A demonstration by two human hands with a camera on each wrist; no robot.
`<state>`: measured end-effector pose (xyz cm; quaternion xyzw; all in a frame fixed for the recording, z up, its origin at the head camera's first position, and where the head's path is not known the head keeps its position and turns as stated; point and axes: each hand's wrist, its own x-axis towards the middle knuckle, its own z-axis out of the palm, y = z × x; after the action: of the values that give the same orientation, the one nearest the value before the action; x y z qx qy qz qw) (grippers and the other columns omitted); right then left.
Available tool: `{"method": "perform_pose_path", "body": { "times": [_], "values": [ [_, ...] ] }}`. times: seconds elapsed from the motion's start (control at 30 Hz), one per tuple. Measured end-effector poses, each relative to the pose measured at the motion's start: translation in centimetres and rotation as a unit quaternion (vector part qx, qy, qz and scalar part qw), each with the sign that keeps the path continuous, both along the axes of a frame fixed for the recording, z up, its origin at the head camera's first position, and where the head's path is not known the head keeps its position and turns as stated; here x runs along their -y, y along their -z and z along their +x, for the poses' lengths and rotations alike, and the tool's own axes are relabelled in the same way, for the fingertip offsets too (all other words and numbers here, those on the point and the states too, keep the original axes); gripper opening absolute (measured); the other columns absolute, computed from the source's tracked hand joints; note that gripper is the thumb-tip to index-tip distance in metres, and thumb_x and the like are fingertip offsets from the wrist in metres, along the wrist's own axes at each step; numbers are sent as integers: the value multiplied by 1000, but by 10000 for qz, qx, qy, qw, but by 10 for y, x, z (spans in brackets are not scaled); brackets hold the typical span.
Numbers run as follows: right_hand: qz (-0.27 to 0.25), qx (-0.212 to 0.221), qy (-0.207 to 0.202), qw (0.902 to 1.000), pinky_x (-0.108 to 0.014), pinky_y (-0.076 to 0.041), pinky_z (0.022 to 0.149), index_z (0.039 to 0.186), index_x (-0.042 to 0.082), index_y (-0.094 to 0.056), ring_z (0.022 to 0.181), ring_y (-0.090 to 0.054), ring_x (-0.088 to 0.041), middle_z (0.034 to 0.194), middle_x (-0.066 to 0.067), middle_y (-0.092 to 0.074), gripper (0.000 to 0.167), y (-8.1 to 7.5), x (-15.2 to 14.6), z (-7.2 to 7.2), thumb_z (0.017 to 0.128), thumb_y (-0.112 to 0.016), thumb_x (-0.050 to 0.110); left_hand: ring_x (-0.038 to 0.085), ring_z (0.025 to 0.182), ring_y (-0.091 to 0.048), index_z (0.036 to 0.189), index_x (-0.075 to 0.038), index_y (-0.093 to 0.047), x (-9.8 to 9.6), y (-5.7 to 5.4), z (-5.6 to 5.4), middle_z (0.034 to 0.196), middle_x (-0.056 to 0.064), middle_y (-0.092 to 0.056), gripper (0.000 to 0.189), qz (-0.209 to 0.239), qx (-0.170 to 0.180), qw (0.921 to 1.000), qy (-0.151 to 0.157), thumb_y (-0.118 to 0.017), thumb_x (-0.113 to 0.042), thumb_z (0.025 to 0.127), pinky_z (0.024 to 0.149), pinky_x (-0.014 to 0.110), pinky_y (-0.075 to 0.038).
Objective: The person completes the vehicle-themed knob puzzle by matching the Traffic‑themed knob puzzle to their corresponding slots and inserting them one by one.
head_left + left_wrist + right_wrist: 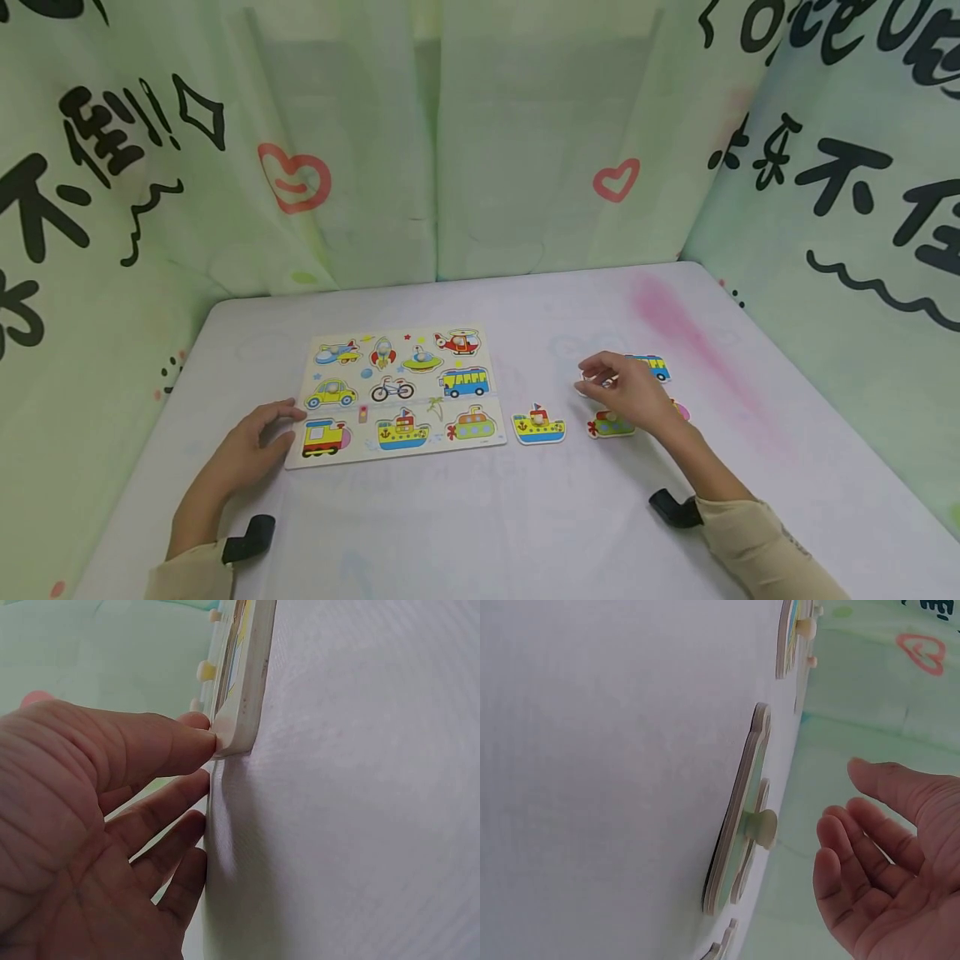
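I have the left hand (251, 446) at the edge of the board (363, 393) and the right hand (630, 392) over the loose pieces.
The left fingers are loose, with the thumb touching the board's corner. The right fingers bend softly, with a gap by the thumb, and grip nothing. The boat piece (539, 427) lies just beside the board's right edge. The green piece (611, 423) and bus piece (657, 367) peek out by the right hand. White table (420, 533) gives wide room in front.
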<state>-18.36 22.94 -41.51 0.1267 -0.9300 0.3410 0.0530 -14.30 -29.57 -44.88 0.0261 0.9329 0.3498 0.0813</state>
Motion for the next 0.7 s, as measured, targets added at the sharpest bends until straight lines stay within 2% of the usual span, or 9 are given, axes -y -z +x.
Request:
{"method": "perform_pose_path", "body": {
  "times": [0.17, 0.37, 0.53, 0.7],
  "values": [
    [61, 145, 3, 9999, -31, -57, 74, 110, -1, -72, 88, -69, -23, 97, -8, -74, 23, 1, -4, -6, 90, -76, 9, 54, 147, -25, 131, -3, -59, 0, 0, 0, 157, 30, -37, 34, 2, -36, 10000, 33, -60, -9, 98, 117, 71, -24],
    [246, 429, 121, 9987, -26, -54, 68, 114, 0, -70, 90, -66, -24, 98, -9, -72, 25, 6, -7, -12, 93, -74, 12, 54, 147, -25, 131, -3, -59, 0, 0, 0, 157, 30, -37, 33, 22, -6, 10000, 20, -60, -9, 98, 117, 71, -24],
    [393, 386, 37, 9985, -29, -53, 67, 113, 0, -71, 89, -66, -23, 97, -9, -72, 24, 9, -11, -17, 92, -74, 10, 54, 147, -25, 131, -3, -58, 0, 2, 0, 157, 30, -36, 34, 1, -2, 10000, 5, -60, -9, 98, 117, 71, -24],
    [690, 299, -77, 9971, -33, -53, 72, 111, 0, -71, 89, -67, -23, 97, -8, -72, 23, 8, -12, -22, 91, -75, 10, 53, 148, -24, 132, -4, -58, 0, 2, -1, 158, 29, -35, 34, 7, 37, 10000, -29, -60, -9, 99, 117, 71, -24]
  ]
}}
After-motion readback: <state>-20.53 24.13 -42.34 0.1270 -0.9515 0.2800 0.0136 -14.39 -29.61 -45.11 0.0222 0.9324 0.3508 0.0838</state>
